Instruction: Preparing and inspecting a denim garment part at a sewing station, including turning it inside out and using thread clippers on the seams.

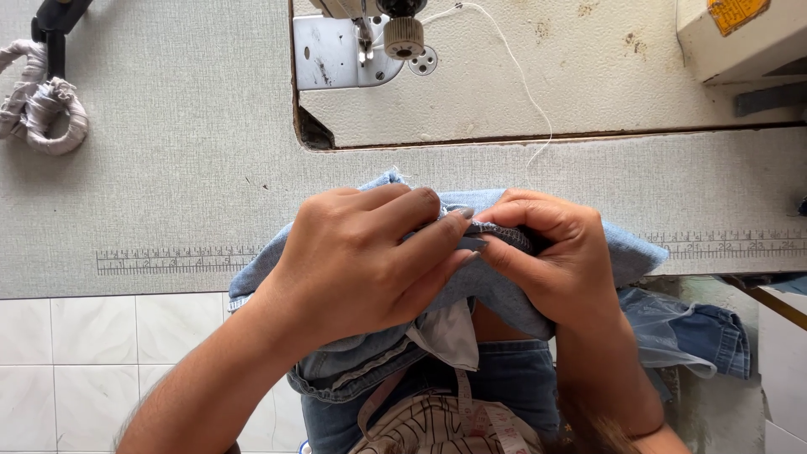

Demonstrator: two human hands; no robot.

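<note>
While curled knuckles-up at the bench's (168, 168) near edge, left hand (361, 261) and right hand (551, 256) pinch the denim garment (496, 290).

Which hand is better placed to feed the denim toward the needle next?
Left, probably. The left hand lies over the denim piece, nearer the presser foot; the right hand pinches the seam edge.

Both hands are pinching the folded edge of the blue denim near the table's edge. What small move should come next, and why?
Probably slide the denim piece forward toward the presser foot. Left hand and right hand pinch its folded edge at the table front, well short of the foot, and the white thread already trails to the fabric.
</note>
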